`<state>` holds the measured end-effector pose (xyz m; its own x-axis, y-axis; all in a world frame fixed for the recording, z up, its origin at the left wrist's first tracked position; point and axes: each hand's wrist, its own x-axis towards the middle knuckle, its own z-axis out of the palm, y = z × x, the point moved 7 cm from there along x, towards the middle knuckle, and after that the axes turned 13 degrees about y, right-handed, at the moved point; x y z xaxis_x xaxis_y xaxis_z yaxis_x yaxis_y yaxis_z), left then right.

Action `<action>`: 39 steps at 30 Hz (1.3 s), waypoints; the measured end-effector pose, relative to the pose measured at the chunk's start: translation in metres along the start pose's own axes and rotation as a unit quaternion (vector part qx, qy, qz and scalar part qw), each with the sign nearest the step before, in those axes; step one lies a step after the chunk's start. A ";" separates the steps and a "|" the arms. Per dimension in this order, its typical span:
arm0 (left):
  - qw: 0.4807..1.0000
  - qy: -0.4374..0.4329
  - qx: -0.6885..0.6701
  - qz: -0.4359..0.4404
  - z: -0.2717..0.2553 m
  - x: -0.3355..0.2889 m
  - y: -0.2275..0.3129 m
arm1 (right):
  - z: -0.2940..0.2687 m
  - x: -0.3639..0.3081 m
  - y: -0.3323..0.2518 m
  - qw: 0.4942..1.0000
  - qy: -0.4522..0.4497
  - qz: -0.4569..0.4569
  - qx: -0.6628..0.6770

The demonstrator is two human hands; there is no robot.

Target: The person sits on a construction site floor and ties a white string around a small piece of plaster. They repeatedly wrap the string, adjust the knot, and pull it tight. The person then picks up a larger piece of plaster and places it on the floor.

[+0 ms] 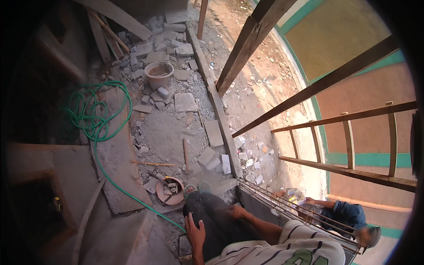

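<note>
My left hand (194, 229) lies against the dark trousers (216, 221) at my thigh, its fingers stretched out and apart, holding nothing. On the other side, my right hand (240, 212) rests at my knee; its fingers are small and partly hidden, so their grip does not show clearly. Just ahead of my sandalled feet (191, 189) sits a round, shallow pan (162, 197) with several hand tools in it. A wooden-handled tool (185, 154) lies on the dusty ground beyond, near a thin wooden stick (154, 163).
A green hose (128, 196) runs from a coil past my left side. Farther off stands a bucket (159, 74) among broken blocks (184, 50). Wooden posts (254, 39) and a ladder (351, 139) rise at right. Beyond steel rods (282, 201), another person (349, 214) holds a clear bag (293, 195).
</note>
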<state>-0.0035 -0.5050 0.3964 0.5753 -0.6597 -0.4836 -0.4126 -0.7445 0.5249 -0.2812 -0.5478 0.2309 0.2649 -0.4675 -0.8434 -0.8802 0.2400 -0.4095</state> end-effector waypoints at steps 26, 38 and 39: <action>0.941 -0.238 0.210 0.121 -0.140 0.492 0.105 | -0.366 0.143 -0.302 0.909 0.382 0.004 0.167; 0.939 -0.166 0.184 0.239 -0.037 0.696 0.320 | -0.478 0.229 -0.218 0.931 0.314 0.163 0.092; 0.940 -0.162 0.167 0.251 -0.029 0.707 0.346 | -0.496 0.236 -0.212 0.908 0.376 0.131 0.130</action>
<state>0.2809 -1.2263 0.2567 0.0263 -0.8926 -0.4501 -0.8045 -0.2861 0.5204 -0.2274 -1.1313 0.2919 -0.3695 -0.7906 -0.4882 -0.7262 0.5735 -0.3791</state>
